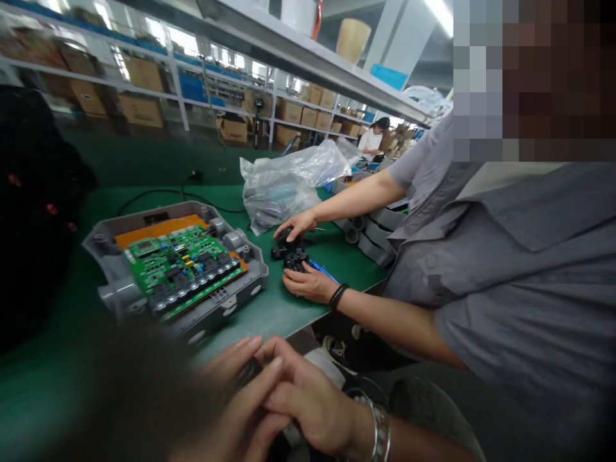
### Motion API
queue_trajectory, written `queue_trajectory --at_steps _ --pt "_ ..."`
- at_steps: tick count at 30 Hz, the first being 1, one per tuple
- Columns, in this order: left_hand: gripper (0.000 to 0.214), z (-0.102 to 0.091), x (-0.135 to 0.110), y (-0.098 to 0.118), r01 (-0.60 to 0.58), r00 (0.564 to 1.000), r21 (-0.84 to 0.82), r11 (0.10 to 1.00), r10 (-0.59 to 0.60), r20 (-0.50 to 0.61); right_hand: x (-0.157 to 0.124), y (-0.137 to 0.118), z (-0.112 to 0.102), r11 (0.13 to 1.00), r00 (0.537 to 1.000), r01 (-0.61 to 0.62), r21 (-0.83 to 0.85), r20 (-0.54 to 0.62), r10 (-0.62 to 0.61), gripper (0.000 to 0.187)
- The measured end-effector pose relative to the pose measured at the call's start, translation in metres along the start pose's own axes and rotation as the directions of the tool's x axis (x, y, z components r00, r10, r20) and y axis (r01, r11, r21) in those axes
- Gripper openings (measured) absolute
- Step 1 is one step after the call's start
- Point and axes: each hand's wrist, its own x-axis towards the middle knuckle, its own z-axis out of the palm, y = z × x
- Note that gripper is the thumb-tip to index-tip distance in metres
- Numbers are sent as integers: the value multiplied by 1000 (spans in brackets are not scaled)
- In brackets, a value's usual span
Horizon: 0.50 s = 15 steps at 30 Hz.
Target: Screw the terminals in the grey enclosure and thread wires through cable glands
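My left hand (235, 417) and my right hand (308, 398) are clasped together at the bottom of the view, blurred and close to the camera, with a metal bracelet on the right wrist. Nothing shows in them. Just beyond them lies an open grey housing (255, 276) holding a green circuit board (180, 269) over an orange sheet (158, 231). My fingertips are close to its near corner, not touching it. To the right, a co-worker's hands (303, 282) hold small black parts (291, 253), with a blue-handled tool (323, 271) beside them.
The bench has a green mat (283, 314). A clear plastic bag (283, 189), a black cable (168, 192) and stacked grey housings (375, 234) lie on it. A dark blurred object (38, 205) is at the left. Shelves of cartons (142, 109) and another person (373, 141) stand behind.
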Motion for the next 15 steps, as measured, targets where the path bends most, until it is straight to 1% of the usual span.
queue_trajectory --at_steps 1,3,6,8,10,11,13,14,15 --pt "41 2 -1 0 -21 1000 -3 1000 21 10 -2 1 -2 1000 1000 -11 -27 6 12 47" --pt "46 6 -2 1 -32 999 -35 999 33 26 -4 3 -8 995 999 -45 -92 25 47 46" --pt "52 8 -1 6 5 998 -116 993 2 58 -6 7 -18 984 998 -26 -178 51 36 47" --pt "51 7 0 9 29 993 -156 987 -10 119 -7 10 -24 982 999 -23 -185 36 30 47" --pt "53 6 0 8 63 985 -168 984 -34 170 -8 11 -30 986 997 -76 -151 1 77 46" --pt "55 5 -2 7 84 984 -163 983 -56 170 -9 10 -34 985 994 -105 -134 -24 102 46" --pt "55 5 -14 -1 135 988 -137 981 -123 95 -11 6 -43 984 991 -119 -132 -83 108 43" --pt "51 4 -25 -5 186 982 -122 975 -182 46 -12 3 -48 983 989 -105 -152 -117 88 42" --pt "44 4 -37 -10 254 967 -110 961 -256 -1 -14 -1 -53 979 986 -87 -185 -154 59 41"
